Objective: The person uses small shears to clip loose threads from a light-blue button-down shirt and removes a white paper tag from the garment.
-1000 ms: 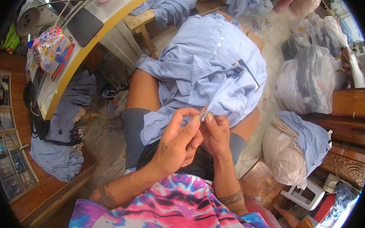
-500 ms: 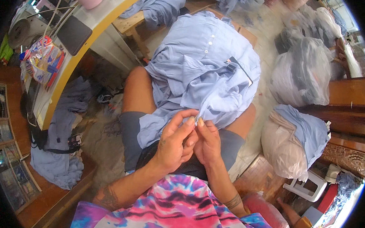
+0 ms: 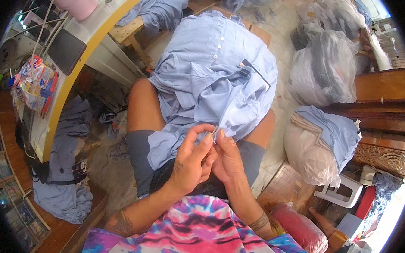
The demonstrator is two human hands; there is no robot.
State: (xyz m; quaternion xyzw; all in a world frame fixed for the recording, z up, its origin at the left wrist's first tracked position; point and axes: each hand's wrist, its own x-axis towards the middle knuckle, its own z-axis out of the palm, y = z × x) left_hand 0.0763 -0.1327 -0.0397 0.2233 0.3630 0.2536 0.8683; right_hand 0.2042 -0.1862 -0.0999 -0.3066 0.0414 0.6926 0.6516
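Note:
A light blue shirt [image 3: 213, 75] with white buttons lies spread over my lap and knees. My left hand [image 3: 190, 157] and my right hand [image 3: 227, 157] meet at its near edge. Their fingertips pinch a small piece of the blue fabric and something thin and pale between them. What exactly the thin thing is I cannot tell. A black strip [image 3: 254, 72] lies on the shirt's right side. I sit in dark grey shorts and a pink and blue tie-dye top.
A yellow-edged table [image 3: 66, 97] with a dark tablet and packets curves at the left. More blue garments [image 3: 65, 200] lie on the floor left. Full plastic bags [image 3: 328, 67] and a stuffed sack [image 3: 310, 152] stand at the right, beside a wooden bench.
My hands have stayed together on the shirt edge, with the fingers shifting slightly. The view has tilted a little, so the shirt sits higher in the picture.

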